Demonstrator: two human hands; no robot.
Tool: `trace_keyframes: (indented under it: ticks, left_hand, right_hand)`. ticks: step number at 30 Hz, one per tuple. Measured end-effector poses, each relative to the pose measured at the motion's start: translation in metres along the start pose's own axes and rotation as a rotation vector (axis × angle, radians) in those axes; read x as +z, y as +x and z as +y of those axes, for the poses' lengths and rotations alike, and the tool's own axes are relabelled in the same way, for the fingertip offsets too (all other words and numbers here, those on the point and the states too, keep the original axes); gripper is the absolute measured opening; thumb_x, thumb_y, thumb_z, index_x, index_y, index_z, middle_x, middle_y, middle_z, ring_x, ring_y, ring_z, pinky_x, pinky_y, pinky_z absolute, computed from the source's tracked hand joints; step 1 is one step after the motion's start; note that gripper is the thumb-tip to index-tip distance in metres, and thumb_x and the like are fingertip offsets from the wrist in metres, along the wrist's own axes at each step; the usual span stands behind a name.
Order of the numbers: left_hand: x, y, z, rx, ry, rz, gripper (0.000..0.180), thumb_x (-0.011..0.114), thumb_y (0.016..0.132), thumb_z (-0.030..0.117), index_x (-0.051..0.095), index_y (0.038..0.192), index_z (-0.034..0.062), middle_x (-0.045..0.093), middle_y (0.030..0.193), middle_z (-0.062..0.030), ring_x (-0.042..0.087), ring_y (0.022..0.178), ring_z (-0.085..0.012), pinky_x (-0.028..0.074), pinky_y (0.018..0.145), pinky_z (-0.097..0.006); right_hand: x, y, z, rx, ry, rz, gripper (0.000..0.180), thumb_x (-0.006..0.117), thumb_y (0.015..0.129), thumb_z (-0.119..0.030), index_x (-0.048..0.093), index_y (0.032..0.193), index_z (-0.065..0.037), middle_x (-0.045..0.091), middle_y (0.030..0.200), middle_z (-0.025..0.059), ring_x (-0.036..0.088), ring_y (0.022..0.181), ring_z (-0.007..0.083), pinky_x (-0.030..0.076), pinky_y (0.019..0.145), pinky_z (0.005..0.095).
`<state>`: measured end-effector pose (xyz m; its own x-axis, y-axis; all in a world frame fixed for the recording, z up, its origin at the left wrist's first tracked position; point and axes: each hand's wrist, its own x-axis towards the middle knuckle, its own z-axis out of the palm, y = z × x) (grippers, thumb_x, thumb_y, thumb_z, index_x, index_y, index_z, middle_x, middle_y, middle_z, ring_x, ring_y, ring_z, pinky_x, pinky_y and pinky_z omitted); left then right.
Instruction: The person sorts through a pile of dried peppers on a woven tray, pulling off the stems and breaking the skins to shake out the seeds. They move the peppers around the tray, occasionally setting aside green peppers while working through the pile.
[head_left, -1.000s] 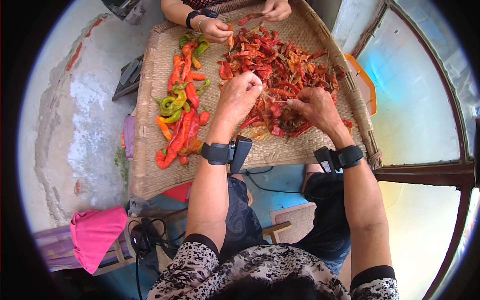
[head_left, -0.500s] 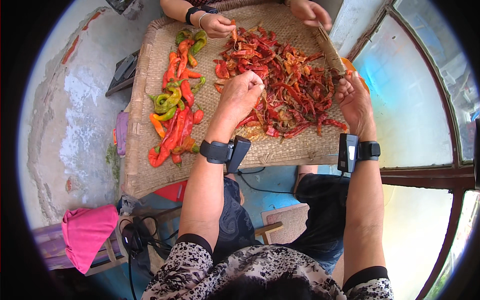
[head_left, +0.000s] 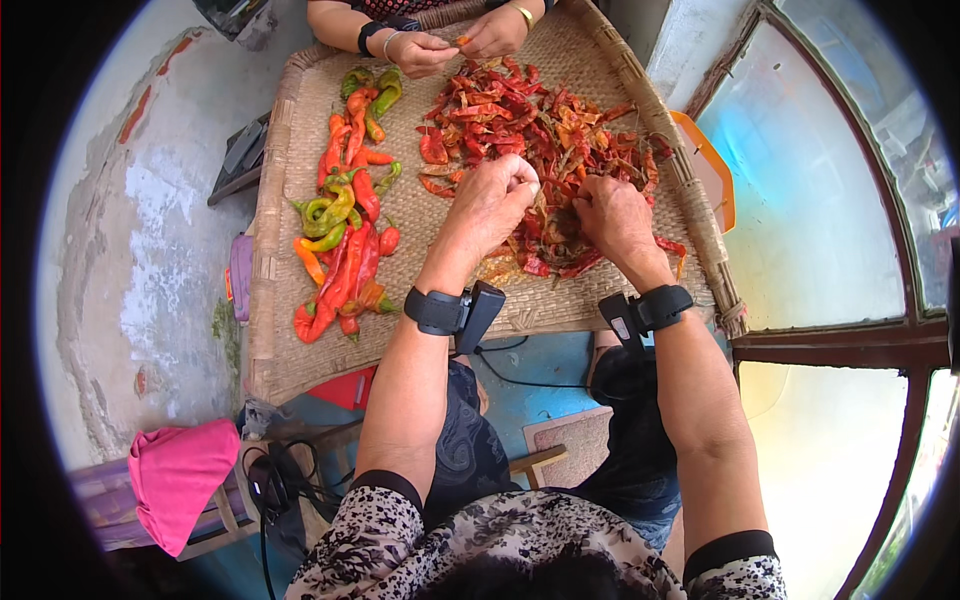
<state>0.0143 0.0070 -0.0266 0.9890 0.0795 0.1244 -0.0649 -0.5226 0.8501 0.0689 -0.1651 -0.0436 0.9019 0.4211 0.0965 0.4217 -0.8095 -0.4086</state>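
Head view: dried red peppers (head_left: 490,108) are heaped toward woven tray's (head_left: 300,145) right edge. Left hand (head_left: 490,208) is pinched, right hand (head_left: 615,220) curled at heap; what's gripped can't be told. Picking-over seems underway; light fingertip pinch called for next.

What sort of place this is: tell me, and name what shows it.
Probably a small room or sunroom in a home: a peeling plaster wall, a framed window of cloudy panes, and a woven tray of chili peppers suggest it.
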Motion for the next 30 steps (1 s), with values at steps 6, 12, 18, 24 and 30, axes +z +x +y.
trace_keyframes:
  ticks: [6,12,18,24,30]
  left_hand:
    - [-0.006,-0.001,-0.001,-0.008,-0.004,0.052,0.007,0.055,0.084,0.009,0.057,0.087,0.0031,0.056,0.069,0.0008,0.052,0.060,-0.0063,0.043,0.055,-0.021]
    - [-0.007,-0.001,0.002,-0.031,0.003,0.065,0.009,0.056,0.084,0.011,0.057,0.088,0.0032,0.056,0.069,0.0006,0.051,0.060,-0.0062,0.043,0.055,-0.021]
    - [-0.002,-0.001,0.004,-0.047,-0.055,0.054,0.011,0.057,0.085,0.012,0.057,0.089,0.0023,0.057,0.072,-0.0004,0.053,0.062,-0.0068,0.045,0.057,-0.022]
    - [0.003,0.003,0.003,-0.033,-0.192,0.006,0.011,0.056,0.087,0.012,0.058,0.092,0.0015,0.060,0.077,-0.0031,0.056,0.065,-0.0087,0.046,0.058,-0.021]
    - [-0.004,-0.002,-0.007,-0.061,0.216,-0.017,0.025,0.063,0.082,0.022,0.060,0.092,0.0000,0.064,0.078,-0.0084,0.060,0.070,-0.0143,0.048,0.064,-0.030]
  right_hand:
    - [-0.015,0.011,0.029,0.078,0.629,0.076,0.017,0.066,0.080,-0.018,0.067,0.083,-0.002,0.065,0.070,0.0103,0.060,0.062,0.0167,0.047,0.057,0.0318]
    - [-0.052,0.011,0.057,0.444,1.866,0.316,0.017,0.059,0.089,-0.021,0.058,0.093,-0.005,0.052,0.072,-0.0025,0.043,0.056,0.0042,0.036,0.049,0.0176]
    - [-0.030,-0.007,-0.001,0.092,0.986,-0.188,0.032,0.064,0.086,-0.026,0.064,0.103,0.002,0.061,0.077,0.0040,0.052,0.064,0.0102,0.043,0.054,0.0255]
    - [-0.005,-0.003,0.000,-0.096,0.796,-0.242,0.028,0.066,0.082,-0.023,0.061,0.072,0.003,0.053,0.055,0.0043,0.045,0.053,0.0106,0.040,0.050,0.0327]
    - [-0.048,0.006,0.044,0.175,1.418,-0.121,0.022,0.058,0.090,-0.025,0.060,0.096,-0.004,0.054,0.069,-0.0025,0.046,0.056,0.0047,0.037,0.050,0.0178]
